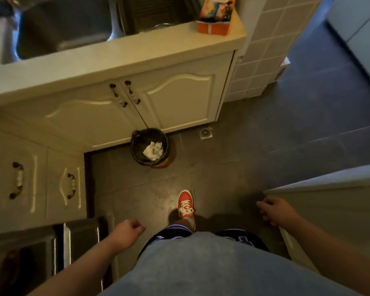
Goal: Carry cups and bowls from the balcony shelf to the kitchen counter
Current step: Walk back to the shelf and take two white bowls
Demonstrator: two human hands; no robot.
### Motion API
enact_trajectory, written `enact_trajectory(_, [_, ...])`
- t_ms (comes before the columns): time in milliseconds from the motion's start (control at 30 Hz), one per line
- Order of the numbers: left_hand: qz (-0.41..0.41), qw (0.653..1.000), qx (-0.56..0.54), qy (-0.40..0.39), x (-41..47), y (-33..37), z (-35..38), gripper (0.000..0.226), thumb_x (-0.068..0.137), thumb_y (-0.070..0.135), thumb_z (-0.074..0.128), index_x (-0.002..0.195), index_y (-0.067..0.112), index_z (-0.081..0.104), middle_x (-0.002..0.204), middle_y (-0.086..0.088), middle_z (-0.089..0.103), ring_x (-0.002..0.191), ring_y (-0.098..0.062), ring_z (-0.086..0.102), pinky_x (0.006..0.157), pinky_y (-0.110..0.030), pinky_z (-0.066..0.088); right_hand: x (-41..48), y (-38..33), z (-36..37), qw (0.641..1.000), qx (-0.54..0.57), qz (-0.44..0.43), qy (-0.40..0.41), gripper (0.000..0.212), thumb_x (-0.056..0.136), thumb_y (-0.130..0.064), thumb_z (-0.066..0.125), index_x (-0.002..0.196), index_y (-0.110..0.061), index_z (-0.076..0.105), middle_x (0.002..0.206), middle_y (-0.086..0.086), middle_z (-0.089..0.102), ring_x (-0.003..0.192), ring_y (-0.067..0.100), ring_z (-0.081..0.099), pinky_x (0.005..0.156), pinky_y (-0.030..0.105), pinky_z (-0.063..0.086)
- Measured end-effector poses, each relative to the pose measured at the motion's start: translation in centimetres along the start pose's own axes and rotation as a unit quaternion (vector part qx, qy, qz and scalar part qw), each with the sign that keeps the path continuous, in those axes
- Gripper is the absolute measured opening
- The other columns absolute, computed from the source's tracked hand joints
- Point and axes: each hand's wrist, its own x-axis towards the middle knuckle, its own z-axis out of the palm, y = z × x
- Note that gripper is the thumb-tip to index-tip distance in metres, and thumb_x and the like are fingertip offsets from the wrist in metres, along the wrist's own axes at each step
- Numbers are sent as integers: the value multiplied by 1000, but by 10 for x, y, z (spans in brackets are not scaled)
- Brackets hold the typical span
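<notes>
Walking across the kitchen floor [265, 135], the person carries nothing: the left hand [129, 230] is loosely curled with fingers folded in and empty, and the right hand [273, 210] hangs half-curled and empty just beside a white cabinet edge [320, 184]. No cups or bowls show anywhere, neither on the desk [115, 65] around the sink [62, 26] nor elsewhere. With both arms swinging free and one red shoe [185, 204] forward, this looks like a trip toward the balcony shelf, which is out of view.

The person wears a light blue-grey shirt [212, 265], dark shorts [169, 233] with blue and white trim, and a red sneaker [185, 204] with white laces and a white toe edge. Both forearms are bare, without sleeves.
</notes>
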Motion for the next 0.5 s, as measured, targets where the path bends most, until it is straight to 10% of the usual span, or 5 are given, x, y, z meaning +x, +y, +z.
enact_trajectory(500, [179, 969, 168, -39, 137, 353, -116, 26, 97, 36, 53, 101, 14, 66, 92, -7, 66, 85, -19, 63, 76, -33, 50, 33, 33, -43, 965, 165, 196, 55, 27, 95, -24, 60, 83, 0, 63, 65, 9, 64, 45, 16, 57, 38, 19, 44])
